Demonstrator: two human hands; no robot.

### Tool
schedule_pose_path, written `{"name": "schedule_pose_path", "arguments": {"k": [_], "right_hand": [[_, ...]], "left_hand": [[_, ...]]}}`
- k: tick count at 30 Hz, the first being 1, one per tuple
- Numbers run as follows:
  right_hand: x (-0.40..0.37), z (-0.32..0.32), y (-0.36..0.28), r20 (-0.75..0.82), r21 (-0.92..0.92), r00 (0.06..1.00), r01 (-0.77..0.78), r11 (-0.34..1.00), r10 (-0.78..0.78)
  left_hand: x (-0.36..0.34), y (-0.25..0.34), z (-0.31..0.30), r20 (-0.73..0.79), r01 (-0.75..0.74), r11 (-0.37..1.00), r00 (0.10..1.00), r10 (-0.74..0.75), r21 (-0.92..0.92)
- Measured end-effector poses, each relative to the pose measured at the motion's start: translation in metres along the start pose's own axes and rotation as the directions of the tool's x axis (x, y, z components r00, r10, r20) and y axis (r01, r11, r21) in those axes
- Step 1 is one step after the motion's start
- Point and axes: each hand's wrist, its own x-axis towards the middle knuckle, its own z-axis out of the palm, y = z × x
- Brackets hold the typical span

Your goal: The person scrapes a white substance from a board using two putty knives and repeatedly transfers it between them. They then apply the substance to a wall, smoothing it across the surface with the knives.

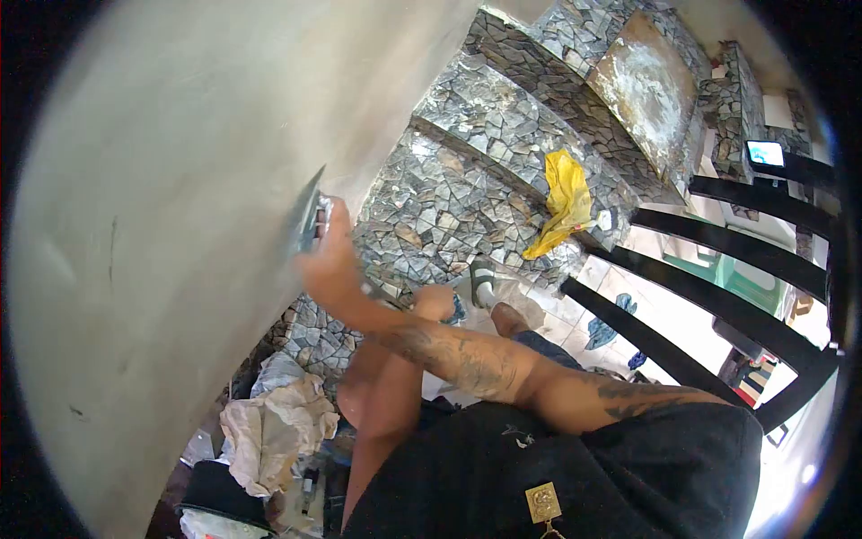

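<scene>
My right hand (330, 256) is closed around the handle of a metal trowel (307, 211). The blade lies edge-on against, or very close to, the smooth grey wall (180, 198), and is blurred by motion. The tattooed right forearm (449, 355) stretches across the view. Beneath it is my left arm (386, 404), bent. My left hand is mostly hidden behind the right forearm, so its fingers and anything in them cannot be made out.
Stone-patterned steps (485, 117) carry a yellow plastic bag (566, 202) and a plaster-smeared board (648, 90). Dark railing bars (736, 242) stand at the right. Crumpled paper (274, 427) and a black bucket (224, 494) sit lower left. One sandalled foot (485, 278) shows.
</scene>
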Motion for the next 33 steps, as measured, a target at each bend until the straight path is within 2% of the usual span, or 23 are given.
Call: {"name": "schedule_pose_path", "arguments": {"k": [4, 5, 8, 10, 11, 13, 15, 16, 17, 18, 19, 20, 21, 22, 23, 25, 27, 28, 30, 31, 33], "right_hand": [[-0.038, -0.011, -0.064, 0.048, -0.01, 0.999, -0.015, 1.0, 0.016], [-0.049, -0.018, -0.085, 0.117, 0.069, 0.993, -0.007, 0.998, -0.001], [-0.09, -0.045, -0.131, 0.327, 0.314, 0.94, -0.009, 0.949, -0.1], [-0.119, -0.064, -0.149, 0.451, 0.476, 0.868, -0.039, 0.878, -0.206], [-0.119, -0.079, -0.16, 0.51, 0.456, 0.807, 0.038, 0.889, -0.296], [-0.098, -0.139, -0.172, 0.64, 0.4, 0.652, 0.169, 0.901, -0.406], [-0.074, -0.209, -0.174, 0.756, 0.343, 0.479, 0.29, 0.893, -0.446], [-0.059, -0.249, -0.206, 0.832, -0.034, 0.525, 0.371, 0.928, -0.179], [-0.044, -0.281, -0.22, 0.804, -0.115, 0.586, 0.325, 0.939, -0.104], [-0.031, -0.311, -0.231, 0.667, -0.113, 0.744, 0.134, 0.985, -0.025], [-0.02, -0.337, -0.244, 0.485, -0.034, 0.874, -0.028, 0.999, 0.041], [-0.01, -0.36, -0.254, 0.344, 0.049, 0.938, -0.057, 0.997, 0.037], [-0.002, -0.383, -0.261, 0.222, 0.111, 0.975, -0.045, 0.993, 0.02], [0.0, -0.395, -0.263, 0.156, 0.153, 0.981, 0.094, 0.984, -0.119], [0.014, -0.429, -0.249, 0.127, 0.083, 0.987, 0.092, 0.992, -0.102], [0.007, -0.444, -0.243, 0.073, 0.103, 0.994, 0.071, 0.992, -0.079], [0.002, -0.456, -0.224, 0.06, 0.086, 0.989, 0.129, 0.988, -0.134], [-0.007, -0.451, -0.227, 0.074, 0.168, 0.99, 0.11, 0.98, -0.124], [-0.003, -0.469, -0.2, 0.043, 0.141, 0.994, 0.092, 0.986, -0.099], [-0.013, -0.455, -0.211, 0.096, 0.265, 0.982, 0.132, 0.955, -0.162], [-0.021, -0.449, -0.223, 0.167, 0.217, 0.962, 0.177, 0.96, -0.215]], "left_hand": [[0.005, -0.004, 0.007, -0.054, -0.014, 0.998, 0.998, 0.011, -0.063], [0.003, -0.006, 0.008, -0.073, -0.031, 0.995, 0.997, 0.024, -0.093], [0.001, -0.029, 0.019, -0.309, -0.199, 0.971, 0.939, 0.152, -0.128], [-0.027, -0.03, -0.012, -0.149, -0.124, 0.805, 0.988, 0.045, -0.58], [-0.045, -0.025, -0.026, -0.066, -0.063, 0.646, 0.998, 0.019, -0.76], [-0.076, -0.012, -0.026, -0.301, -0.196, 0.396, 0.927, -0.224, -0.897], [-0.088, -0.016, -0.033, -0.112, -0.047, 0.219, 0.95, -0.293, -0.975], [-0.084, -0.013, -0.02, -0.329, -0.357, -0.218, 0.931, -0.156, -0.908], [-0.103, 0.012, -0.025, -0.428, -0.472, -0.358, 0.881, -0.199, -0.806], [-0.124, 0.039, -0.031, -0.522, -0.567, -0.482, 0.819, -0.24, -0.668], [-0.163, 0.084, -0.069, -0.475, -0.582, -0.336, 0.807, -0.351, -0.74], [-0.163, 0.099, -0.071, -0.525, -0.613, -0.418, 0.79, -0.316, -0.671], [-0.171, 0.121, -0.079, -0.615, -0.622, -0.517, 0.759, -0.213, -0.588], [-0.185, 0.148, -0.092, -0.625, -0.617, -0.582, 0.748, -0.223, -0.53], [-0.182, 0.169, -0.101, -0.652, -0.663, -0.589, 0.704, -0.28, -0.463], [-0.184, 0.204, -0.115, -0.718, -0.674, -0.623, 0.651, -0.248, -0.396], [-0.185, 0.228, -0.127, -0.698, -0.683, -0.599, 0.664, -0.27, -0.418], [-0.185, 0.24, -0.133, -0.688, -0.682, -0.59, 0.673, -0.273, -0.433], [-0.188, 0.251, -0.144, -0.683, -0.689, -0.548, 0.68, -0.265, -0.474], [-0.19, 0.255, -0.151, -0.684, -0.688, -0.528, 0.685, -0.248, -0.498], [-0.203, 0.268, -0.163, -0.693, -0.72, -0.495, 0.663, -0.283, -0.487]]}}
